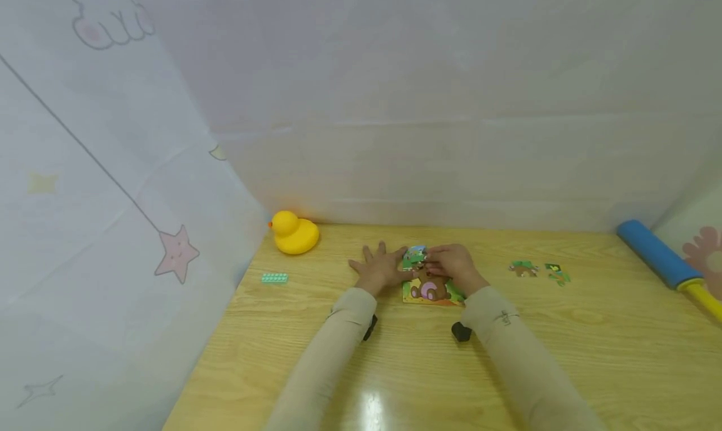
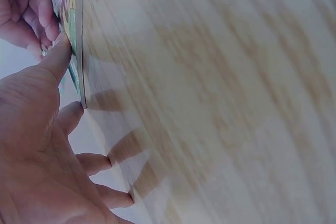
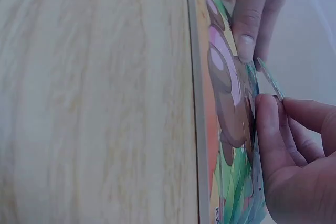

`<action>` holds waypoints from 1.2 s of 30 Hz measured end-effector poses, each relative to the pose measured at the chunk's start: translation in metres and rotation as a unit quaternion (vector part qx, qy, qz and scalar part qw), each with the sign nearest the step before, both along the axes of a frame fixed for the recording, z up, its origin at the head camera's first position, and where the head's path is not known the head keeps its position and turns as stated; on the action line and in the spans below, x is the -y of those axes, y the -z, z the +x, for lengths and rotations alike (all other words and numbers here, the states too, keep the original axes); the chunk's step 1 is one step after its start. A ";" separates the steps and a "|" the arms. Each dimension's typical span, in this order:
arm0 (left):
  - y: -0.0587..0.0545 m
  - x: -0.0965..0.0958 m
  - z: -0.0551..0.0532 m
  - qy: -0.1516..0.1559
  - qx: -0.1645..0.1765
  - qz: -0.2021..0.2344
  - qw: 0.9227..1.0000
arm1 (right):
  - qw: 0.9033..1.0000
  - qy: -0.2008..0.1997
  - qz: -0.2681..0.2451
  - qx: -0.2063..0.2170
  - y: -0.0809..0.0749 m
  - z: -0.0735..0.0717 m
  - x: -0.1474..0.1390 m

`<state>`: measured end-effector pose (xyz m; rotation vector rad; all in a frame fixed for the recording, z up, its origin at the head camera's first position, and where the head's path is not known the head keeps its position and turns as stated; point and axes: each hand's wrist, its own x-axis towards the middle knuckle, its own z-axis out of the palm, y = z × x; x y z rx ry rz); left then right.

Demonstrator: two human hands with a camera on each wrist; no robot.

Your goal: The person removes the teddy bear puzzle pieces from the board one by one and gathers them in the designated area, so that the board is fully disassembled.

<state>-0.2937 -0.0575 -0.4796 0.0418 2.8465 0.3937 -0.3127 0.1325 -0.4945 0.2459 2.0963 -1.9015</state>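
A jigsaw puzzle (image 1: pixel 431 291) with a brown bear picture lies on the table, partly put together in its tray. My left hand (image 1: pixel 379 269) is spread at its left side; in the left wrist view its thumb (image 2: pixel 59 59) presses on the puzzle while other fingertips touch the tray edge and the wood. Over the puzzle's upper part, my right hand (image 1: pixel 455 265) pinches a thin puzzle piece (image 3: pixel 271 80), which stands tilted above the board in the right wrist view. The right hand hides the puzzle's upper right.
Two loose puzzle pieces, one brown and green (image 1: pixel 524 269) and one green and yellow (image 1: pixel 557 274), lie to the right. A yellow rubber duck (image 1: pixel 296 233) and a mint toy brick (image 1: pixel 274 279) are at left. A blue foam tube with yellow handle (image 1: pixel 660 254) lies far right. Fabric walls (image 1: pixel 395 136) border the table.
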 end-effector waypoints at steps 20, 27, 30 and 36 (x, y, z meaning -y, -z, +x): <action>0.004 0.002 -0.003 0.001 -0.017 -0.013 1.000 | 0.992 -0.006 -0.116 0.041 -0.012 0.004 -0.043; 0.005 0.002 -0.004 0.007 -0.018 -0.009 1.000 | 0.988 -0.008 -0.144 0.049 -0.012 0.006 -0.061; 0.005 0.002 -0.004 0.008 -0.020 -0.009 1.000 | 0.989 -0.005 -0.137 0.051 -0.013 0.008 -0.067; 0.006 0.002 -0.003 0.009 -0.025 -0.010 1.000 | 0.989 -0.007 -0.140 0.051 -0.011 0.011 -0.086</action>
